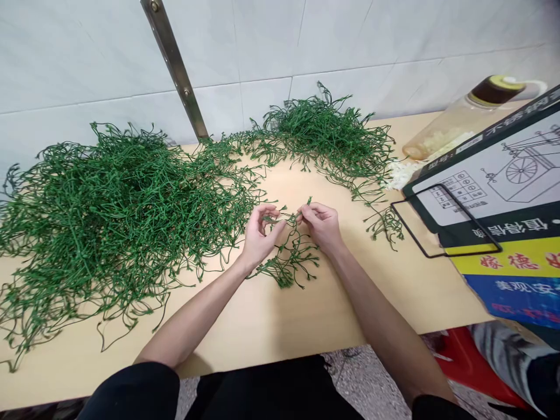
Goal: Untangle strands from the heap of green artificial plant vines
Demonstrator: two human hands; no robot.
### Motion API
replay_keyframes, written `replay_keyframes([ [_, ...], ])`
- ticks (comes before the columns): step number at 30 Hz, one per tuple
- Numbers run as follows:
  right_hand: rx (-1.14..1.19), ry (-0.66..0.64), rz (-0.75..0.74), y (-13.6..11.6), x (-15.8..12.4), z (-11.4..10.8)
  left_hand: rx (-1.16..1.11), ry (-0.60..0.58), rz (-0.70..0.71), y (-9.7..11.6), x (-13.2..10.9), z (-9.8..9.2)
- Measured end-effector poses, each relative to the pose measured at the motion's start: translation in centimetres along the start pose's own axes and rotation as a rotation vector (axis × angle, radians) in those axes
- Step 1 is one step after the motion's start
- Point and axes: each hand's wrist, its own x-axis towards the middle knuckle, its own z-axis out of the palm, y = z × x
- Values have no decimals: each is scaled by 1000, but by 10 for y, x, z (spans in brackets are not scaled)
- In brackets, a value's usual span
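Observation:
My right hand (322,224) pinches a thin green artificial plant stem (309,201) between thumb and fingertips; its tip pokes up above the fingers. Just to its left, my left hand (261,235) is curled with green stems running between its thumb and fingers. Below and between both hands dangles a small tangle of the same branched plastic stems (289,265), close above the table. A large heap of green stems (131,204) spreads over the table to the left of my left hand. Another green heap (332,131) lies farther back, by the wall.
On the right stand a printed box (503,175) with a black wire frame (446,219) against it and a tilted clear bottle (459,119). White small pieces (400,174) lie beside them. A metal strip (175,64) runs down the tiled wall. A red stool (468,356) is below.

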Motion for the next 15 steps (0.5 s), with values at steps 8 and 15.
replay_keyframes([
  [8, -59, -100, -60, -3, -2, -1, 250, 162, 158, -4, 1, -3],
  [15, -25, -183, -94, -6, -5, 1, 481, 105, 229, -3, 0, -7],
])
